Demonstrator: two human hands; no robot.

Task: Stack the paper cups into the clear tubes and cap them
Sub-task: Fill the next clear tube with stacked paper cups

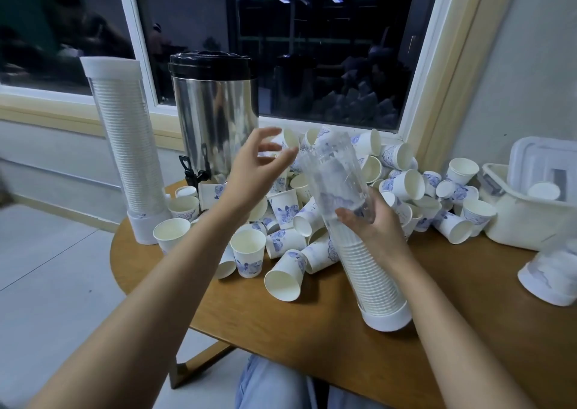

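**A:** On the round wooden bench (281,330), how does the half-filled clear plastic tube (335,171) lie?

**B:** Tilted. Its white base sits on the bench near the person, and its long axis leans up and away. The open mouth is over the heap of white-and-blue paper cups (282,210).

**A:** And the hands?

**B:** The right hand (371,224) grips its middle, fingers (351,215) curled round. The left hand (249,168), nearer the mouth, hangs just left of it, fingers (270,131) spread, holding nothing.
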